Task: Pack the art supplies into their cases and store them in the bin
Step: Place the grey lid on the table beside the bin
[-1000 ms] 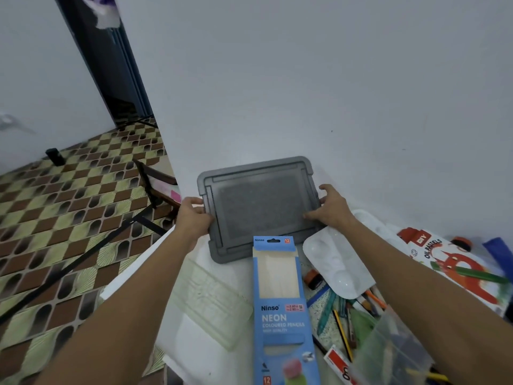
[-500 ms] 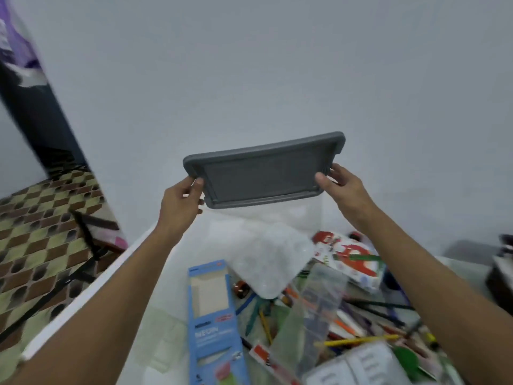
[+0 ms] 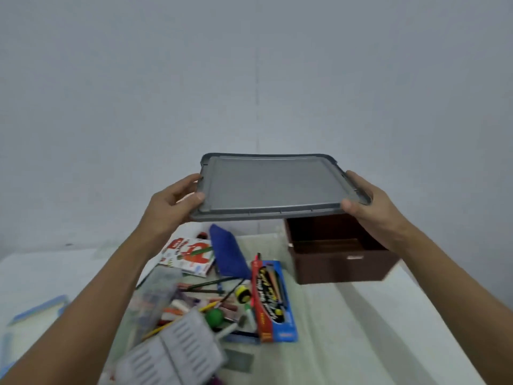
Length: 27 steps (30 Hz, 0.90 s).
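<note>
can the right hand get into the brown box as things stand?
Probably not yet: the right hand grips the grey lid together with the left hand, and the lid hangs over the open brown box.

Dim, flat, cool light, soft shadows, motion blur throughout, wide-angle edge distortion

Looked like a room in a home, w/ a craft corner set up. Plain pale wall [image 3: 249,79] behind, table [image 3: 361,329] under a light cloth, strewn w/ hobby stuff: loose pencils & crayons [image 3: 205,298], a marker box [image 3: 273,301], an oil pastel box [image 3: 191,255], a blue pouch [image 3: 227,251]. Brown bin [image 3: 341,262] at the far side. No lab or shop fittings visible.
</note>
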Tool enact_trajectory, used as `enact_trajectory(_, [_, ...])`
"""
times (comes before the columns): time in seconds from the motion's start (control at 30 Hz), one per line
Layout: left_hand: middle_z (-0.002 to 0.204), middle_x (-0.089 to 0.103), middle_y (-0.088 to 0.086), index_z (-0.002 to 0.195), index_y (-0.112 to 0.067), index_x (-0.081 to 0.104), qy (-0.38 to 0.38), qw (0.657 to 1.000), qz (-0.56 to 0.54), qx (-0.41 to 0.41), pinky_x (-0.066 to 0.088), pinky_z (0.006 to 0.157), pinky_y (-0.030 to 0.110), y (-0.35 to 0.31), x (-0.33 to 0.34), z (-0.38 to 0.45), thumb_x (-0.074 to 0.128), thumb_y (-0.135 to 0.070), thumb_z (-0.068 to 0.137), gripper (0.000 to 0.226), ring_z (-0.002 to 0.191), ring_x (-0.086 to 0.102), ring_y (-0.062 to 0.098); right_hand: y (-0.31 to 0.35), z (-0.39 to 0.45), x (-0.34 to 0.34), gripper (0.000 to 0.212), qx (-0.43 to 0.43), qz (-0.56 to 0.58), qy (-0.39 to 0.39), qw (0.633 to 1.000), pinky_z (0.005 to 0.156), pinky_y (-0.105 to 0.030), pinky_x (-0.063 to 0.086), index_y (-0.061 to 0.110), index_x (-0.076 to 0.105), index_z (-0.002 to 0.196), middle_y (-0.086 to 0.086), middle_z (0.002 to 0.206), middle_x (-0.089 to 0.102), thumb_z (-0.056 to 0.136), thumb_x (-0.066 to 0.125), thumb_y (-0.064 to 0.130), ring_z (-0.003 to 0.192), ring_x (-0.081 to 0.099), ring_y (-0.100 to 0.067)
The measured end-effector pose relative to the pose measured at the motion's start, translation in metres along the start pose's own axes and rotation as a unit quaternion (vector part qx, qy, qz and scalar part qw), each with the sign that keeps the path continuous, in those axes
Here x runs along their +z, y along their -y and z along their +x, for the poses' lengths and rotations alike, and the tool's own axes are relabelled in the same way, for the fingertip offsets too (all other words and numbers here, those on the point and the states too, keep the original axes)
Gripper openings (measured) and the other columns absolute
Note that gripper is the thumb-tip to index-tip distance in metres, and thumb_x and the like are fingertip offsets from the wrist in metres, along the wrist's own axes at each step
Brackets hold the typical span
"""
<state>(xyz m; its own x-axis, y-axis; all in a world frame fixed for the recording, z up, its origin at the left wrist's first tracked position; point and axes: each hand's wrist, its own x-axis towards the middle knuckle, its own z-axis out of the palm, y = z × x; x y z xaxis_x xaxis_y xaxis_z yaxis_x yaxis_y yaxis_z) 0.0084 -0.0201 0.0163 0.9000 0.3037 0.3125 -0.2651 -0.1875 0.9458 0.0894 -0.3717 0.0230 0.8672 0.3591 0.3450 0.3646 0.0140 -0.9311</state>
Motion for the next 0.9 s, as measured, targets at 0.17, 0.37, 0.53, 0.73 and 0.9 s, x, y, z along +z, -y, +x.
enact_trajectory(0.17, [0.124, 0.061, 0.001, 0.144, -0.018, 0.042, 0.07, 0.996, 0.047, -0.013, 0.055, 0.067, 0.021, 0.005, 0.084, -0.037, 0.086, -0.021, 0.064, 0.092, 0.08, 0.07, 0.01, -0.015, -0.07, -0.085, 0.087, 0.009, -0.064, 0.012, 0.998, 0.084, -0.01, 0.047, 0.034, 0.053, 0.117, 0.028, 0.113, 0.064, 0.04, 0.093, 0.043, 0.107, 0.061, 0.004])
enact_trajectory(0.37, [0.09, 0.057, -0.011, 0.145, -0.026, 0.035, 0.134, 0.977, 0.139, -0.086, 0.051, 0.064, 0.014, 0.044, 0.156, -0.117, 0.091, -0.047, 0.042, 0.119, 0.06, 0.052, 0.004, -0.066, -0.162, -0.148, 0.095, 0.091, -0.105, 0.04, 0.99, 0.083, -0.007, 0.045, 0.039, 0.041, 0.126, 0.031, 0.115, 0.056, 0.051, 0.088, 0.007, 0.105, 0.056, 0.014])
enact_trajectory(0.53, [0.109, 0.056, 0.002, 0.15, -0.029, 0.028, 0.183, 0.958, 0.179, -0.127, 0.059, 0.07, 0.032, 0.087, 0.176, -0.179, 0.094, -0.026, 0.05, 0.12, 0.077, 0.066, 0.02, -0.121, -0.226, -0.162, 0.121, 0.191, -0.172, 0.081, 0.963, 0.087, -0.009, 0.045, 0.033, 0.019, 0.148, 0.032, 0.124, 0.042, 0.052, 0.091, 0.031, 0.111, 0.049, 0.009])
enact_trajectory(0.73, [0.116, 0.05, -0.008, 0.15, -0.028, 0.026, 0.192, 0.935, 0.244, -0.172, 0.057, 0.07, 0.028, 0.119, 0.188, -0.204, 0.091, -0.045, 0.046, 0.124, 0.079, 0.062, 0.014, -0.141, -0.247, -0.159, 0.119, 0.225, -0.206, 0.102, 0.947, 0.107, -0.021, 0.032, 0.021, 0.02, 0.15, 0.017, 0.14, 0.035, 0.055, 0.091, 0.028, 0.125, 0.039, -0.006])
enact_trajectory(0.9, [0.118, 0.048, -0.003, 0.152, -0.02, 0.021, 0.189, 0.919, 0.299, -0.176, 0.049, 0.069, 0.018, 0.133, 0.198, -0.196, 0.089, -0.036, 0.061, 0.115, 0.09, 0.058, 0.014, -0.145, -0.232, -0.163, 0.11, 0.231, -0.259, 0.135, 0.928, 0.09, -0.005, 0.039, 0.026, 0.024, 0.144, 0.014, 0.119, 0.044, 0.056, 0.091, 0.021, 0.104, 0.05, 0.002])
